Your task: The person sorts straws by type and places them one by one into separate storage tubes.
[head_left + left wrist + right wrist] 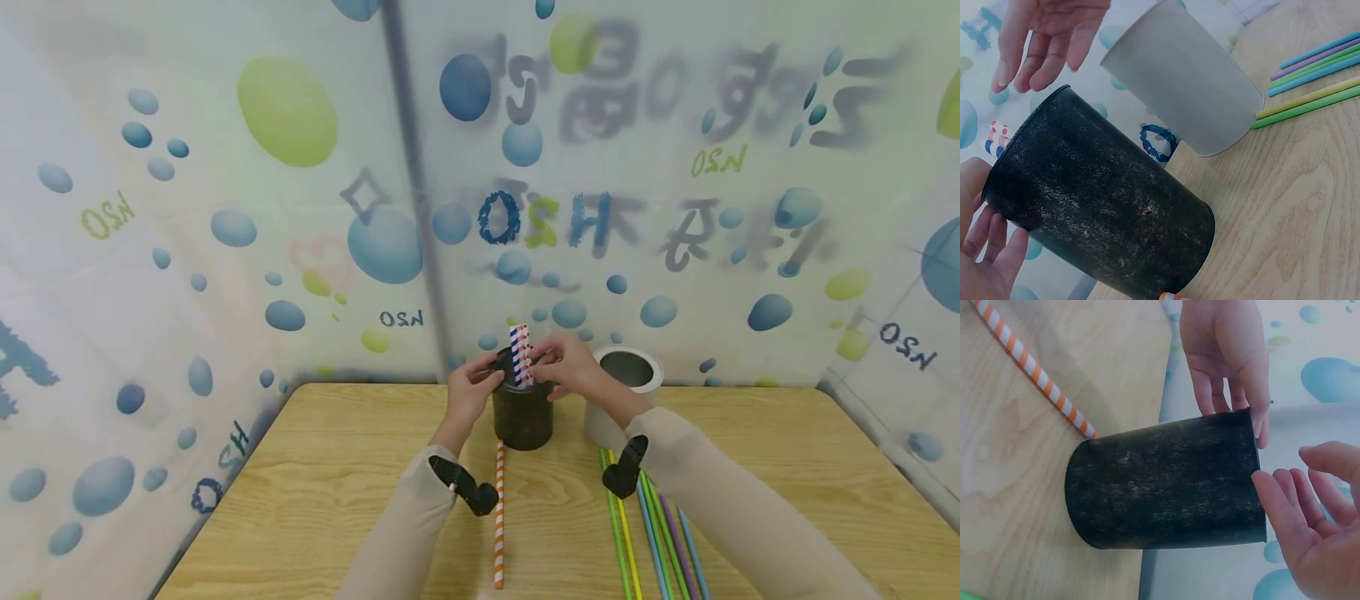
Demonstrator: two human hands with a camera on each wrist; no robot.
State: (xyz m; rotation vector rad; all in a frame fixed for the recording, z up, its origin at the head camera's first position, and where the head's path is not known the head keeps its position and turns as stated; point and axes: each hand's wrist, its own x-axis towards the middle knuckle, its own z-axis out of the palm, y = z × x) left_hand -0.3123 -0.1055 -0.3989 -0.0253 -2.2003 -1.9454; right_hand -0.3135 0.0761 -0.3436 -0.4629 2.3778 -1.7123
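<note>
A black cylindrical can (523, 421) stands on the wooden table, with several patterned paper straws (518, 357) poking above its rim, some blue-striped, others marked in red. My left hand (468, 395) grips the can's rim, thumb over the edge and fingers along the outer wall. On the opposite side, my right hand (572, 367) has its fingers loosely spread beside the straws; in the right wrist view one fingertip meets the rim of the can (1166, 484). An orange-and-white striped straw (499, 517) lies on the table in front of the can.
A white can (606, 425) stands just right of the black one, partly behind my right forearm. Several plain straws (660, 533) in green, yellow, blue and purple lie before it. A bubble-printed curtain (375, 333) hangs behind the table (337, 500).
</note>
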